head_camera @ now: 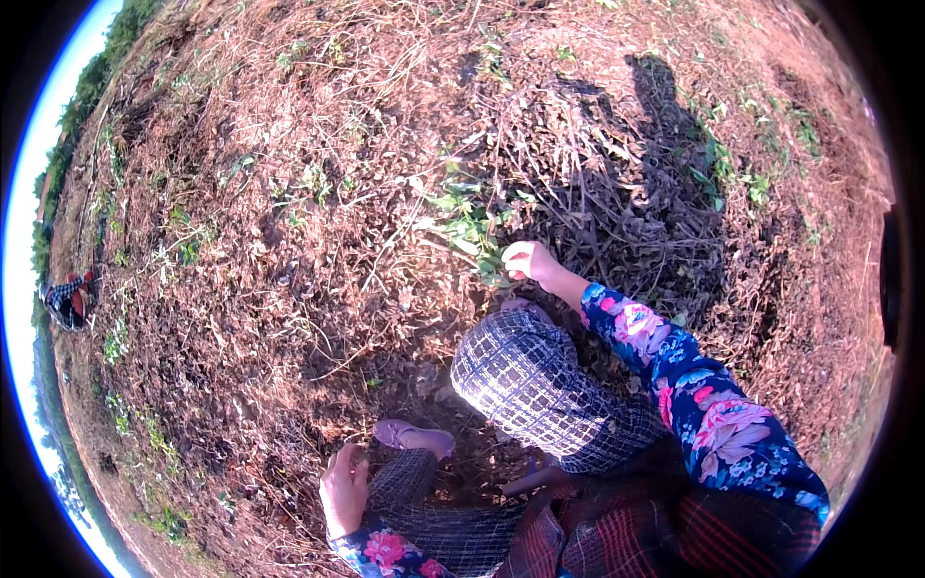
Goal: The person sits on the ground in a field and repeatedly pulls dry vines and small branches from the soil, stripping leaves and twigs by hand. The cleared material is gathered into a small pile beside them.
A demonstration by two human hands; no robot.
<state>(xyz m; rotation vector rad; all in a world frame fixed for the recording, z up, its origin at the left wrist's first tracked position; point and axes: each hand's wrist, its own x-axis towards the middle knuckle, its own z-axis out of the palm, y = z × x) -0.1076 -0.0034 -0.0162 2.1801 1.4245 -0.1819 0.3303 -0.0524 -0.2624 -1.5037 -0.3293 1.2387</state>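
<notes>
My right hand point(531, 261) reaches out over the ground, its fingers curled beside a green leafy plant point(466, 224). Whether a leaf or stem is between those fingers cannot be made out. Just beyond this hand lies a heap of dry stalks and withered leaves point(578, 173), partly in shadow. My left hand point(345, 488) is low in the view beside my leg, fingers loosely bent, with no object visible in it. Below it shows a blue floral sleeve point(386, 553). My bent knee in checked cloth point(517, 376) is close under the right hand.
Dry leaf litter and thin stems point(289, 303) cover the ground around me. My foot in a pale purple shoe point(413, 437) rests between the hands. Far left, another person point(69, 300) is low to the ground. Green seedlings point(115, 343) grow in patches.
</notes>
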